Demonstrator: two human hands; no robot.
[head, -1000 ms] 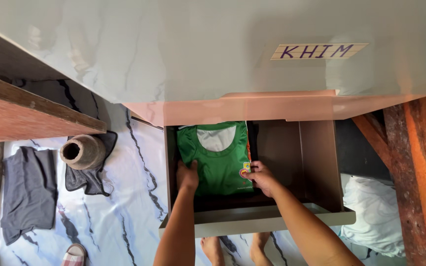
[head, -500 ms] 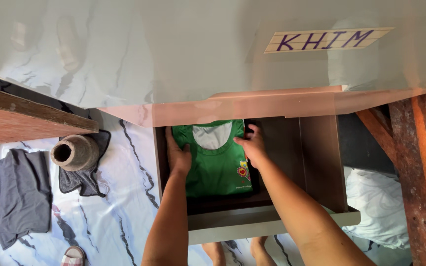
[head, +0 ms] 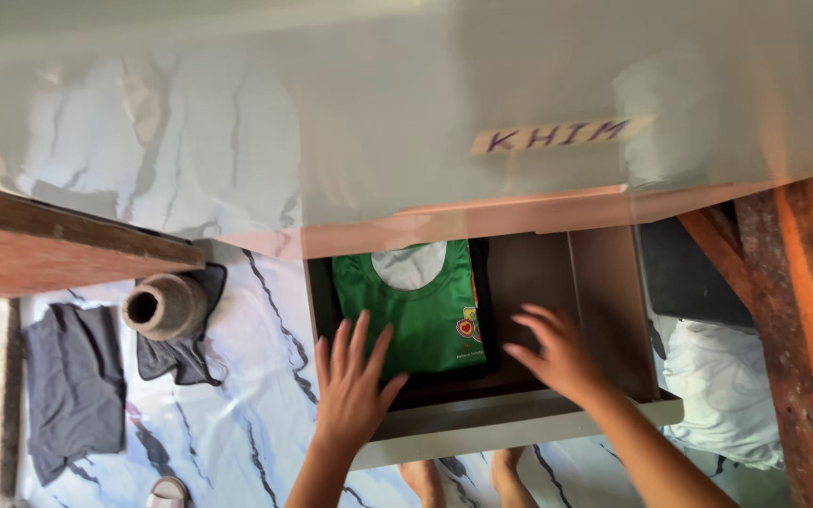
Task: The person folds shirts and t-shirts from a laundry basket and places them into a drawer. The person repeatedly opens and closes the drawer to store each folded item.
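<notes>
A folded green shirt [head: 421, 310] with a white neck panel and a small coloured badge lies in the left half of an open brown drawer [head: 613, 310]. My left hand [head: 352, 384] hovers over the drawer's near left corner, fingers spread, holding nothing. My right hand [head: 557, 356] is above the drawer's bare right half, fingers apart and blurred, also holding nothing. Neither hand touches the shirt. A pale glossy cabinet top [head: 331, 122] overhangs the drawer's back.
A clay pot [head: 164, 306] lies on a dark cloth on the marble-patterned floor [head: 256, 414]. A grey garment [head: 75, 386] lies left of it. White fabric [head: 717, 386] sits at the right beside a reddish wooden post [head: 802, 320]. My bare feet [head: 463, 475] show below the drawer front.
Both hands have let go of the green shirt and pulled back toward the drawer's front, lifted with fingers spread. The shirt stays in the drawer's left half.
</notes>
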